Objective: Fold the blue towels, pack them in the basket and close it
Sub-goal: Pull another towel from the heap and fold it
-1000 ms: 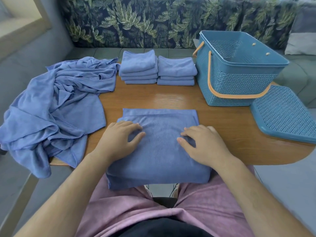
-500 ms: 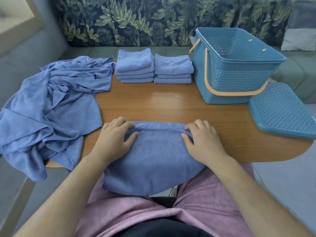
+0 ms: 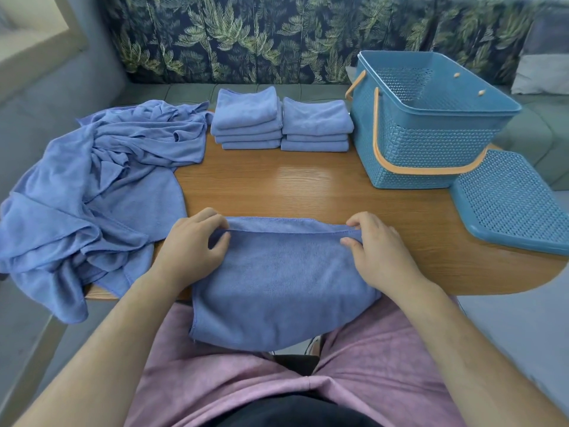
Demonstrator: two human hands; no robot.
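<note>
A blue towel (image 3: 283,278) lies at the table's near edge and droops over it toward my lap. My left hand (image 3: 192,251) pinches its far left corner and my right hand (image 3: 377,251) pinches its far right corner, the far edge raised a little. Two stacks of folded blue towels (image 3: 246,124) (image 3: 315,126) sit at the back of the table. A heap of unfolded blue towels (image 3: 101,186) covers the table's left end. The open blue basket (image 3: 431,140) with an orange handle stands at the right, its lid (image 3: 511,201) lying beside it.
The wooden table (image 3: 292,186) has bare surface between the towel and the stacks. A sofa with leaf-patterned backrest (image 3: 246,35) runs behind the table. The lid overhangs the table's right edge.
The towel slid toward me and now hangs over the table edge. Both hands went from lying flat on the towel to pinching its far corners.
</note>
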